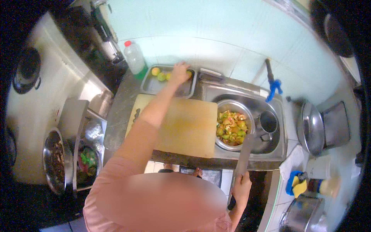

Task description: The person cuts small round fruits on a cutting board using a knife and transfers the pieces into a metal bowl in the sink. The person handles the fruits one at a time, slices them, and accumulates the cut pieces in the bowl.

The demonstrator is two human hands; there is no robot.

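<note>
My left hand (181, 74) reaches over a metal tray (155, 87) at the back of the counter, its fingers among small yellow-green fruits (161, 76); whether it grips one is hidden. My right hand (242, 185) holds a large knife (245, 153) by its handle, the blade pointing up beside the sink's front edge. Between the hands lies a yellowish cutting board (188, 127). A metal bowl (250, 116) of cut fruit pieces (232, 127) stands over the left part of the sink.
A steel mug (267, 121) lies in the sink (279, 145) under a blue-handled tap (274, 87). A plastic bottle (135, 59) with green liquid stands left of the tray. Metal bowls of food (55, 162) are at the left; a large basin (311, 129) and yellow sponges (299, 187) are at the right.
</note>
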